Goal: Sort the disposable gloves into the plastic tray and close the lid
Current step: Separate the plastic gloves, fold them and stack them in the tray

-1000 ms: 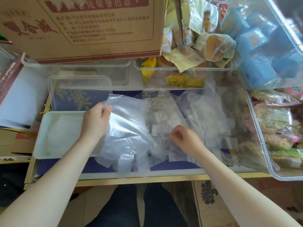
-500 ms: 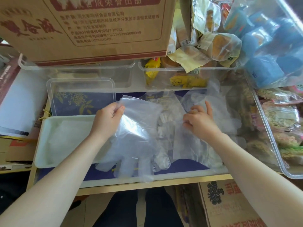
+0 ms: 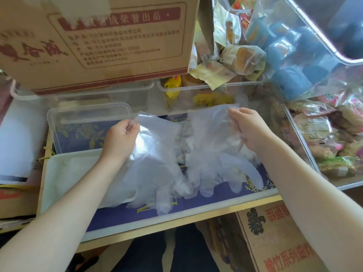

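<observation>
My left hand (image 3: 120, 139) pinches the cuff of a clear disposable glove (image 3: 155, 169), which hangs fingers-down over the right end of the white plastic tray (image 3: 59, 177). My right hand (image 3: 248, 127) pinches the cuff of a second clear glove (image 3: 214, 165), lifted above the blue patterned tabletop (image 3: 125, 214). More clear gloves lie bunched on the table between and behind the two held ones. A clear lid (image 3: 86, 116) leans behind the tray.
A large cardboard box (image 3: 98, 42) overhangs the back. A clear bin of snack packets (image 3: 206, 95) stands behind the gloves. A big clear bin of packaged food (image 3: 324, 146) fills the right side. Another carton (image 3: 275, 242) sits below the table edge.
My right hand moved up and right from the pile and lifted a second glove by its cuff. My left hand raised its glove a little higher beside the tray.
</observation>
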Demonstrator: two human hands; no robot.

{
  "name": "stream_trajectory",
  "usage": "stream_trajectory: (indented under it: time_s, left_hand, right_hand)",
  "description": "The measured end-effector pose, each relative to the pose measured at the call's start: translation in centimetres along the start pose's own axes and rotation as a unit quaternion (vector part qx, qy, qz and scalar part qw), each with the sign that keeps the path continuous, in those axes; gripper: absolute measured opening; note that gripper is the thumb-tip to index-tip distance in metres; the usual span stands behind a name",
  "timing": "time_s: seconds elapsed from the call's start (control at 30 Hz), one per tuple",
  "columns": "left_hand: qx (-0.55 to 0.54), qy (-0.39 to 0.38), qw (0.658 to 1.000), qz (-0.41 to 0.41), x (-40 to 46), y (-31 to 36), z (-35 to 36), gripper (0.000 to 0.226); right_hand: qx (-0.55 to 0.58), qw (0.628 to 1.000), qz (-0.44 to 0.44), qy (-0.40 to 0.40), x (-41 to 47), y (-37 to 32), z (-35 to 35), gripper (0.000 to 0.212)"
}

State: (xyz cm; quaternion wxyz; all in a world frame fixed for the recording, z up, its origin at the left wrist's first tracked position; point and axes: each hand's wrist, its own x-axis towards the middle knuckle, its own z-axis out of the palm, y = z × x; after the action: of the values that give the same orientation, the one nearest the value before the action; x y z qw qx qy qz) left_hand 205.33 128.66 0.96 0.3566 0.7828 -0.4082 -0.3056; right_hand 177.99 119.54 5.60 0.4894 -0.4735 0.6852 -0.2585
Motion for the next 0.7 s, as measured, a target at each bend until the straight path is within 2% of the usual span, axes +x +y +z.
stream_trajectory:
  time_s: [0.13,0.27,0.4,0.43,0.57,0.7]
  left_hand:
    - [-0.014,0.037,0.999,-0.005,0.2,0.2,-0.3,0.032]
    - [-0.086,0.035,0.996,0.014,-0.2,1.2,-0.2,0.022]
    - [-0.182,0.031,0.982,0.029,-1.2,3.5,0.2,0.023]
    - [-0.19,0.029,0.981,0.035,-1.5,4.0,0.4,0.022]
    - [-0.166,-0.021,0.984,0.065,-3.4,5.3,1.8,0.02]
    - [-0.202,-0.085,0.974,0.065,-4.7,5.4,2.2,0.024]
  right_hand:
    - [0.08,0.997,-0.001,-0.009,-1.6,-0.8,-0.2,0.021]
    - [0.073,0.997,-0.01,-0.027,-3.8,-2.5,-0.2,0.014]
    - [-0.028,0.994,-0.083,0.058,-6.2,-4.2,0.5,0.042]
    - [-0.03,0.995,-0.081,0.059,-6.8,-4.4,1.0,0.044]
    - [0.052,0.998,-0.021,-0.029,-9.0,-4.1,4.9,0.041]
    - [0.086,0.995,-0.024,-0.045,-10.6,-3.0,8.4,0.039]
